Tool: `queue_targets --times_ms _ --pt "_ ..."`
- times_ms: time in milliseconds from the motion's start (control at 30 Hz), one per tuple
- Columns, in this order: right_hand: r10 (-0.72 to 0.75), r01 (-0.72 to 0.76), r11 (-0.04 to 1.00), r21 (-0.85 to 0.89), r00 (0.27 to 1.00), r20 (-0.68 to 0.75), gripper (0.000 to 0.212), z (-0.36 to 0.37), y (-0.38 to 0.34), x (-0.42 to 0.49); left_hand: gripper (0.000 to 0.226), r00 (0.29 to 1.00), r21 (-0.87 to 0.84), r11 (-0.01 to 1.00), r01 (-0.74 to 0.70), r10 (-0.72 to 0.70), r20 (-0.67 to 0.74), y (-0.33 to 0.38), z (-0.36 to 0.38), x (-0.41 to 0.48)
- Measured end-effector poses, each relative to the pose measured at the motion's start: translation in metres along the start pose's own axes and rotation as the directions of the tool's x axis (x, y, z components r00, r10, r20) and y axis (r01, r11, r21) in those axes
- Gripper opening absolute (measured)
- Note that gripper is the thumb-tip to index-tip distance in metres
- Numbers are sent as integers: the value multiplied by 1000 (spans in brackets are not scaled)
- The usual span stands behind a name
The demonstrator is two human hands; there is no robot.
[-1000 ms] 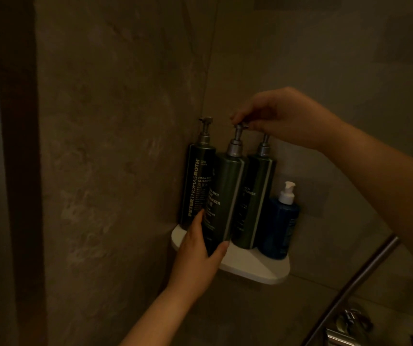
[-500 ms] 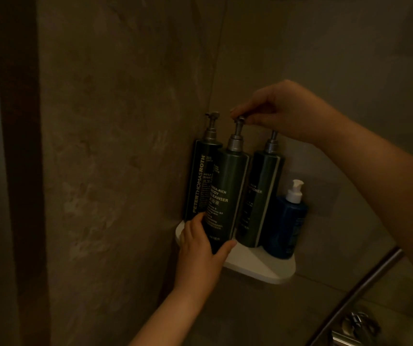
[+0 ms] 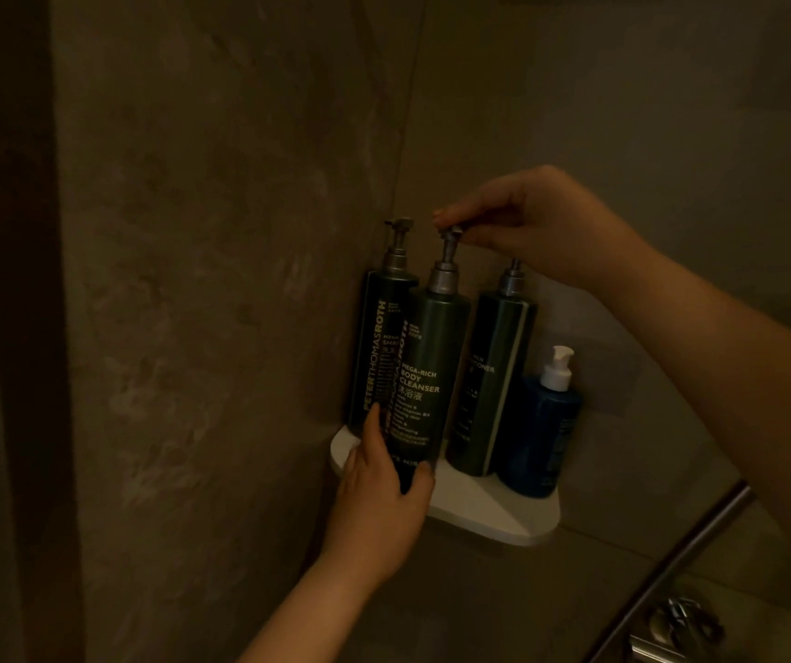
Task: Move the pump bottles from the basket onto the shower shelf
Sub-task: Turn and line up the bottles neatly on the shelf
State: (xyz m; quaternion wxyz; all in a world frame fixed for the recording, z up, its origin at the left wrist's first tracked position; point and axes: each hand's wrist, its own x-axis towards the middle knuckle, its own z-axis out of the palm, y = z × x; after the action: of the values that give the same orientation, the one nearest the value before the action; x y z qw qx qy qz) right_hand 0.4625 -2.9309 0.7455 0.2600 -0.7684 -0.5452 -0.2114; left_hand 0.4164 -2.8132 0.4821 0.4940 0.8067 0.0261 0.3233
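Both hands are on the middle bottle (image 3: 431,375), the one marked body cleanser. The left hand (image 3: 379,490) wraps its fingers and thumb round the base, and the right hand (image 3: 541,227) pinches the pump head (image 3: 451,232) from above. The bottle stands at the front of the white corner shelf (image 3: 494,514), leaning a touch and overlapping the shampoo bottle (image 3: 374,346) tucked into the corner. The left hand hides the base, so I can't tell whether it sits flat. To its right is the conditioner bottle (image 3: 494,370), with a small blue bottle (image 3: 541,437) just beside that. No basket is in view. This looks like the settling step. The way to do it well is to steer from the base and let the top hand only steady, because a hard push on the pump could squirt or tip it. Ease the bottle back into the gap between its neighbours, turn the label out, feel it sit flat, then let go of the top first and the bottom last. The row is tight, so one nudge could topple the lot.
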Motion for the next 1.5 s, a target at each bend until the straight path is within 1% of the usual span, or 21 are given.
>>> queue_targets --times_ms 100,233,333,433,500,567,733,800,867,900,1100,1233,1500 --pt "-6 6 1000 20 1000 -2 33 2 1 0 71 999 30 999 -45 44 25 -5 -5 -2" --pt "-4 4 1000 21 1000 -18 33 3 3 0 74 997 57 996 -69 67 25 -7 -6 -2" --pt "12 -11 1000 22 1000 -24 33 2 4 -1 77 997 90 994 -70 72 -21 -4 -4 0" --pt "11 -11 1000 7 1000 -23 34 1 4 -2 78 992 146 987 -68 83 -96 0 1 2" --pt "13 -13 1000 0 1000 -23 36 1 4 -4 78 989 154 988 -30 52 -139 3 4 3" --pt "16 -16 1000 11 999 -27 36 1 4 -5 79 988 153 988 0 23 -150 3 6 5" --pt "16 -14 999 41 999 -49 36 4 7 -6 78 997 139 989 -40 48 -55 3 3 2" --pt "13 -10 999 47 998 -55 36 4 9 -5 68 998 97 993 -64 66 -15 3 0 2" --pt "13 -10 999 47 998 -57 35 4 11 -3 57 997 63 995 -72 72 0 2 -2 2" --pt "12 -10 999 51 998 -55 35 5 12 -2 55 998 54 996 -66 66 1 2 -3 3" --pt "7 0 996 88 996 -84 35 8 16 -1 73 999 88 996 11 -7 -51 2 -2 7" --pt "12 -1 994 112 995 -101 34 10 18 -2 74 994 120 993 22 -9 -106 5 3 8" --pt "0 9 997 79 993 -114 34 12 23 -3 76 994 158 986 47 -31 -108 8 4 10"
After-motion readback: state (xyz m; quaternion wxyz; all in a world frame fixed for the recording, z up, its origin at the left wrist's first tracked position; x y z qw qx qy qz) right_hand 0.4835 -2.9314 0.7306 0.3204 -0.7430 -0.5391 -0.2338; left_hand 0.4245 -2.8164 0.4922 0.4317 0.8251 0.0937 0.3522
